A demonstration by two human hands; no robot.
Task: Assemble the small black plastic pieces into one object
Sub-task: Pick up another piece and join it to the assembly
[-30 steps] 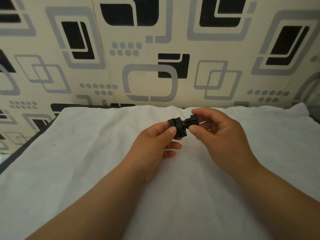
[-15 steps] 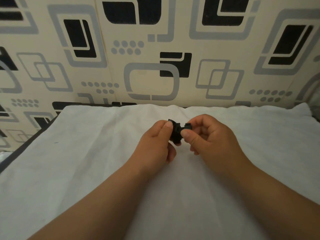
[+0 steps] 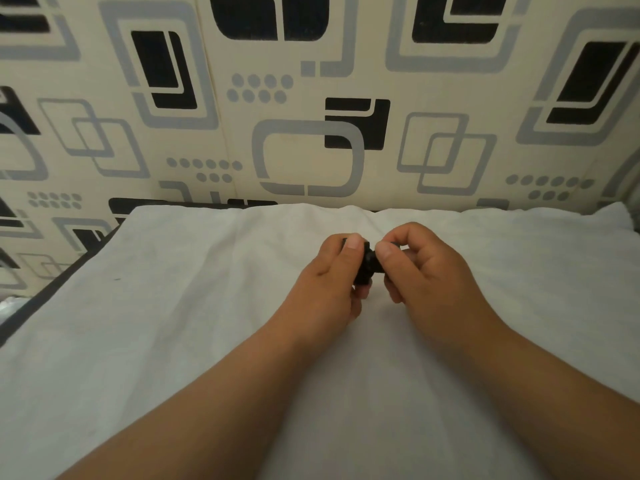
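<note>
A small black plastic assembly [image 3: 369, 268] is pinched between both hands just above the white cloth [image 3: 173, 323]. My left hand [image 3: 332, 282] grips its left side, thumb on top. My right hand [image 3: 426, 271] grips its right side, thumb pressed against the black part. The thumbs nearly touch. Fingers hide most of the pieces, so I cannot tell how they sit together.
The white cloth covers a cushion-like surface with a dark edge [image 3: 52, 289] at the left. A patterned cream, grey and black upholstered back [image 3: 311, 133] rises behind it. No loose pieces show on the cloth.
Both hands have closed together and sunk slightly toward the cloth. The black pieces, stretched out side by side a second ago, are now pressed into a compact lump, mostly covered by the thumbs.
</note>
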